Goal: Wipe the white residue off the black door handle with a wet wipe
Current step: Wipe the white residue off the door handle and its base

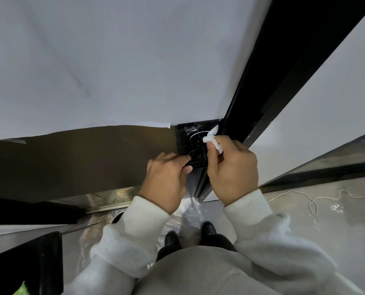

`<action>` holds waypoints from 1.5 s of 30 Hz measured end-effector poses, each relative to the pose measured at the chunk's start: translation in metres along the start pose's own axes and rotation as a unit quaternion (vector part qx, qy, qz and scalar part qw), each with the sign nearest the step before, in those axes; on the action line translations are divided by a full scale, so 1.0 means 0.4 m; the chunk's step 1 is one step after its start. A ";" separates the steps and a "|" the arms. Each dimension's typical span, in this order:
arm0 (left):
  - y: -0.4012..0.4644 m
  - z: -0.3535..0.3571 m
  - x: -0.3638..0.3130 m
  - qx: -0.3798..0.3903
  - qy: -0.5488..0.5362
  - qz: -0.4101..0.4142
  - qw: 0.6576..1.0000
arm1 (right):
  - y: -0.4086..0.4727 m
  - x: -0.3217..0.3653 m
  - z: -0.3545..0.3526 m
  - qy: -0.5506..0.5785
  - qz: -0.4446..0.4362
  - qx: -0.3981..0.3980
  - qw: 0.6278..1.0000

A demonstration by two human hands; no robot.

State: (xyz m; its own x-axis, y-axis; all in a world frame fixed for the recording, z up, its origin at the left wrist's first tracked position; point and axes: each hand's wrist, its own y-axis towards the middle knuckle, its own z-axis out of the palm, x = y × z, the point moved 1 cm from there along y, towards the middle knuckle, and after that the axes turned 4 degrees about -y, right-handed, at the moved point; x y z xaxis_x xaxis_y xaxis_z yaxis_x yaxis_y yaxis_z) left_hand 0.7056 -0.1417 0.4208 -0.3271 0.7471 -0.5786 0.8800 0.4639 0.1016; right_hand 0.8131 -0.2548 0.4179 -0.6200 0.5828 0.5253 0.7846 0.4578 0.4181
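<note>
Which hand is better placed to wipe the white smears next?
Right. The right hand already pinches the wet wipe against the black door handle; the left hand only grips the handle's lower edge.

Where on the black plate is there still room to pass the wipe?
Free: the smeared upper-left of the black handle plate, bordered by white door film. Crowded: right edge, where the right hand pinches the white wet wipe; bottom, where the left hand grips the handle.

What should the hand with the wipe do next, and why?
Probably sweep the wet wipe up and leftward: white residue still streaks the black door handle plate above it. The right hand pinches the wipe; the left hand steadies the lever.
</note>
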 end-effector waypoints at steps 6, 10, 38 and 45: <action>0.001 0.000 0.002 0.004 0.005 0.008 1.000 | 0.010 0.021 0.012 -0.023 0.000 -0.038 0.999; 0.000 -0.004 0.003 0.003 0.000 0.016 1.000 | 0.028 0.029 0.033 0.006 -0.018 -0.079 0.997; -0.014 -0.018 0.001 -0.005 0.055 0.012 0.998 | 0.035 0.067 0.086 0.044 -0.132 -0.123 0.983; -0.035 -0.049 0.013 -0.050 0.097 -0.039 0.993 | 0.049 0.093 0.058 0.078 -0.159 -0.154 0.972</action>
State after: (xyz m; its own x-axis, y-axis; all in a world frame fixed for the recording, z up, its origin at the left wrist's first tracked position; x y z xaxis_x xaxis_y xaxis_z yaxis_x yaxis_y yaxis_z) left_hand 0.6848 -0.1351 0.4323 -0.4619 0.7797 -0.4227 0.8135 0.5624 0.1484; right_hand 0.8057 -0.2085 0.4282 -0.8424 0.3245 0.4302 0.5307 0.3613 0.7667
